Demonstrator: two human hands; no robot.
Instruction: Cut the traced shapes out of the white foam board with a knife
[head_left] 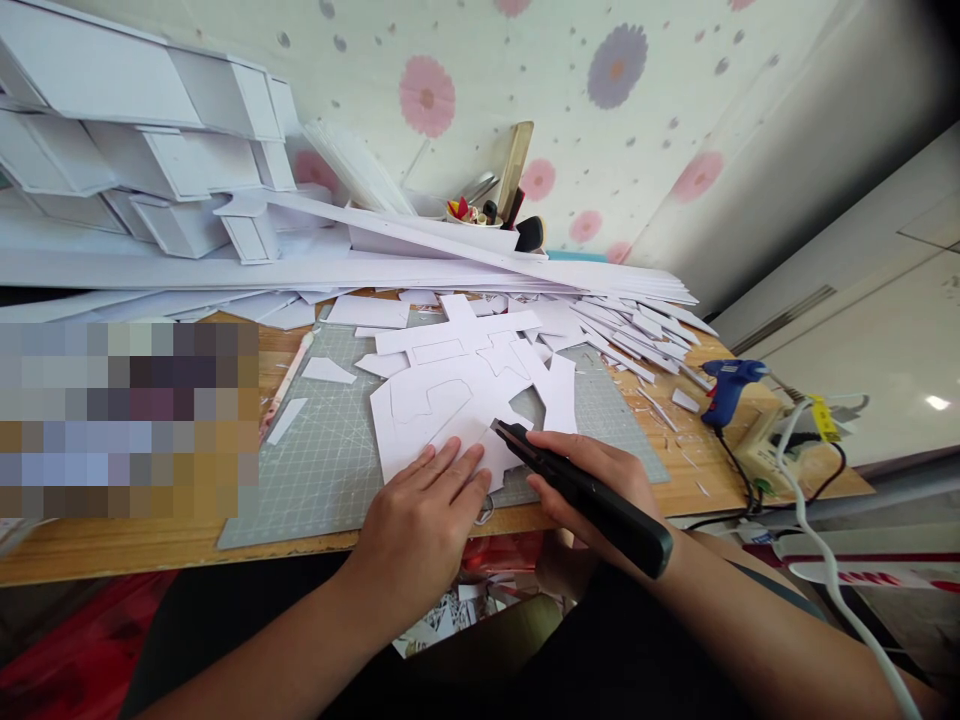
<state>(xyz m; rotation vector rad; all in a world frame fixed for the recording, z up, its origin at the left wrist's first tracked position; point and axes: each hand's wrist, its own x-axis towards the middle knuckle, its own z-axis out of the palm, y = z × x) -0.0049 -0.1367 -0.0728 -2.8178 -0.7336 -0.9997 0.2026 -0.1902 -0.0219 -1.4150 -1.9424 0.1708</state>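
Note:
My left hand (427, 515) lies flat on the lower part of a white foam board sheet (401, 400), fingers stretched out and pressing it against the grey cutting mat (322, 480). Pencilled shapes and cut-out gaps show on the sheet. A black utility knife (585, 490) is gripped in my right hand (611, 480), its tip on or just above the board, right of my left fingertips. From this angle I cannot tell whether the blade touches. A cross-shaped white piece (457, 335) lies at the sheet's far edge.
White offcuts (637, 325) are heaped at the back right. A blue glue gun (731, 390) stands near a power strip (772, 450) with cables at the right edge. Folded white models (187, 160) rise at the back left. Below the table sits a scrap-filled bin (450, 615).

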